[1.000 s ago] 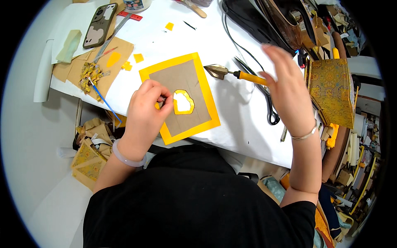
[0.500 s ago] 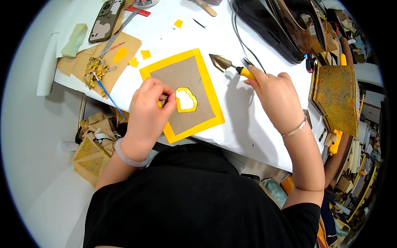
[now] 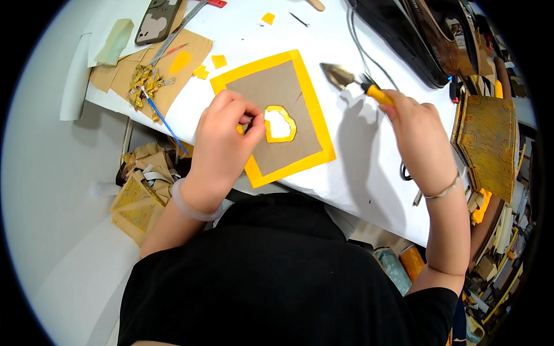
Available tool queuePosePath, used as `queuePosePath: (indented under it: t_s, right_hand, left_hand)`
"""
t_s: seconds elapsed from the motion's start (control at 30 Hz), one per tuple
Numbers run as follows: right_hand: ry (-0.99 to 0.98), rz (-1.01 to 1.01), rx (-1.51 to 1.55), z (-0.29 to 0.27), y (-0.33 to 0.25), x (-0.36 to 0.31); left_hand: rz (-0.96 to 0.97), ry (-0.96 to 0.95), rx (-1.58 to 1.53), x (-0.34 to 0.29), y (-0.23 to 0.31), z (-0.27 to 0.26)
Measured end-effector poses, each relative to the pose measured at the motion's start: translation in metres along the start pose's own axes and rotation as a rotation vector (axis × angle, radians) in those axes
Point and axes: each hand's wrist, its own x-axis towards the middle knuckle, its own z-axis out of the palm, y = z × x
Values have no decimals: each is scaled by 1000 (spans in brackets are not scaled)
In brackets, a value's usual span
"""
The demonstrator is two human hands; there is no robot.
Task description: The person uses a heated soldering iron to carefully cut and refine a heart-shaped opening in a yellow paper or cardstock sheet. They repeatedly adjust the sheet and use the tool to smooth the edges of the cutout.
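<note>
A grey-brown board (image 3: 288, 81) with a yellow fabric border lies at a tilt on the white work table. Near its middle is a cut-out hole edged in yellow fabric (image 3: 281, 138). My left hand (image 3: 228, 130) is over the board's left side, thumb and fingers pinched together at the hole's left edge; a small dark bit shows between them, too hidden to name. To the right of the board, my right hand (image 3: 418, 127) grips the yellow handle of a trowel-shaped metal tool (image 3: 337, 75), its pointed head toward the board's far right corner.
Yellow fabric scraps (image 3: 219, 61), a blue-handled brush (image 3: 161, 118), brown card (image 3: 193, 49), a metal ruler (image 3: 179, 32) and a phone (image 3: 157, 22) lie at far left. A black machine (image 3: 404, 40) with a cable stands far right; a brocade-covered box (image 3: 487, 138) is right.
The whole view has shifted, so the table things sit farther right and higher. My right hand has moved the tool slightly right, away from the board. My left hand keeps its pinch by the hole.
</note>
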Motion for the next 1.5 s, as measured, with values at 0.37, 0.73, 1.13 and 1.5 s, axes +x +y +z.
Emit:
queuePosePath:
  t_s: [0.37,0.73,1.13,1.5]
  right_hand:
    - [44,-90,194,-30,-40,-22]
    - [-113,-158,228,-22,-64,-19]
    - [-140,-111,218,-23,-75,-15]
    - [-146,-111,196,-23,-79,-11]
  left_hand:
    - [-142,-2,-57,0,3,1]
    - [-195,-23,-90,1,7,0]
    - [-224,-35,-134,0,9,-2]
    - [-192,-26,-164,-1,6,-2]
